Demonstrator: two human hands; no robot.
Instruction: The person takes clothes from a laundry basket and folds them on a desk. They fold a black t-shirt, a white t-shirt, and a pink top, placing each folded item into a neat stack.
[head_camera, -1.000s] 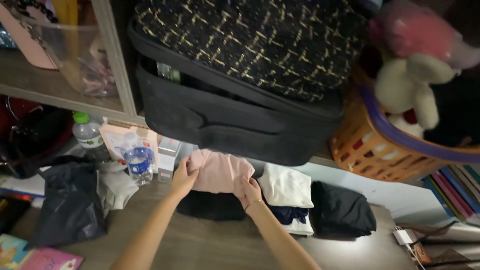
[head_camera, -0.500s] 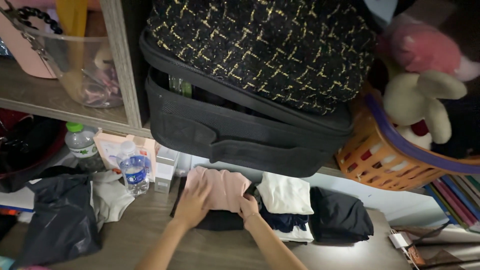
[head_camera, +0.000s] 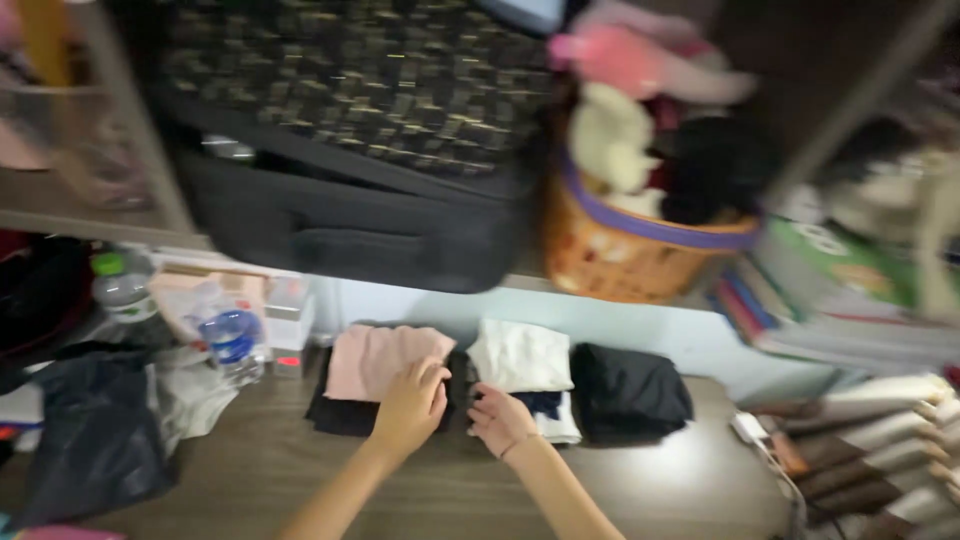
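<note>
A folded pink garment (head_camera: 375, 360) lies on top of a folded black one (head_camera: 340, 415) on the wooden surface (head_camera: 640, 490). My left hand (head_camera: 410, 405) rests palm down on the pink garment's near right corner. My right hand (head_camera: 500, 420) lies beside it, fingers apart, touching the gap between that pile and a folded white garment (head_camera: 520, 355) stacked on dark blue cloth. A folded black garment (head_camera: 630, 390) sits further right. The view is blurred.
A black suitcase (head_camera: 350, 220) with a tweed bag on it fills the shelf above. An orange basket (head_camera: 620, 255) holds soft toys. Water bottles (head_camera: 230, 340) and a dark plastic bag (head_camera: 95, 430) stand left. Books (head_camera: 850, 320) lie right.
The view has swung to the right. My hands have slid off the sides of the pink garment, which now lies flat on the black one; my right hand moved toward the white pile.
</note>
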